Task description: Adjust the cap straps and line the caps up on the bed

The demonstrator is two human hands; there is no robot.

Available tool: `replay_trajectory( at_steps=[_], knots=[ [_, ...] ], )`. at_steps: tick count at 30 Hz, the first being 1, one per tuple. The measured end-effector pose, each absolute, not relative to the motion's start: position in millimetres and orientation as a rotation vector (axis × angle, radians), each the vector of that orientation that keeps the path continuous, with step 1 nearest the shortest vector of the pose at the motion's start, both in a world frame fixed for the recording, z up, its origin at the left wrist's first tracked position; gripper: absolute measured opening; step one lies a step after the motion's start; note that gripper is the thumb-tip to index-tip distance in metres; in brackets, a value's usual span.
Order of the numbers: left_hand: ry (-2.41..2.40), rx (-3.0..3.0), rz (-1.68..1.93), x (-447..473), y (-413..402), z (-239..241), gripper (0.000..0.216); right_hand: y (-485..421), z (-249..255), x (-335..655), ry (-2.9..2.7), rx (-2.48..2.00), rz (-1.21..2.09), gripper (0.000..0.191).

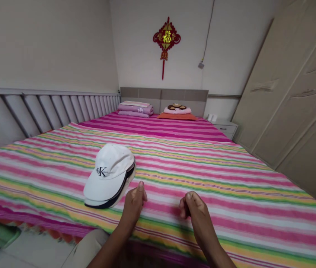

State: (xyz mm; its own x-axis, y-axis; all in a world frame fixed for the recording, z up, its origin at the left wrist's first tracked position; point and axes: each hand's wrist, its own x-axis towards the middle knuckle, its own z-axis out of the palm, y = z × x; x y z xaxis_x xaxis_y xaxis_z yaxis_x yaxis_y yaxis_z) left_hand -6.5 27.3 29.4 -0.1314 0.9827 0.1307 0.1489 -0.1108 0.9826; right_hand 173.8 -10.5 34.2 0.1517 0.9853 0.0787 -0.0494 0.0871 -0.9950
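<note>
Caps [109,178] lie stacked on the bed [230,178] in the head view, between seven and eight o'clock from its centre. A white cap [114,158] is on top, with a dark brim [101,206] and a pale brim [124,191] showing beneath its own. The stack's long axis runs roughly from one o'clock to seven: crown at the one o'clock end, brims at seven, aimed toward the near edge of the bed and away from both hands.

The left hand [134,201] is much the nearer. From its fingers the stack lies between ten and eleven o'clock, just beside, seemingly with a narrow gap between the hand and the pale brim. Its fingers are curled closed, thumb up, with nothing visible in them.

The right hand [195,208] is well apart from the stack, which lies between nine and ten o'clock from its fingers, past the left hand. These fingers are loosely folded closed too, and nothing shows in them. Striped cloth [160,195] shows between the two hands.
</note>
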Motion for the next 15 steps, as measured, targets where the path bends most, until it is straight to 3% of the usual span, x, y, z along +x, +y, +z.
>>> replay_trajectory(
  at_steps=[7, 15],
  knots=[
    [1.279, 0.681, 1.399, -57, 12, -22, 0.037, -12, -18, 164, -1.293, -1.159, 1.325, 0.017],
    [1.341, 0.2, 1.892, -105, 4, -23, 0.01, -20, -47, 155, -1.366, -1.149, 1.435, 0.015]
  ],
)
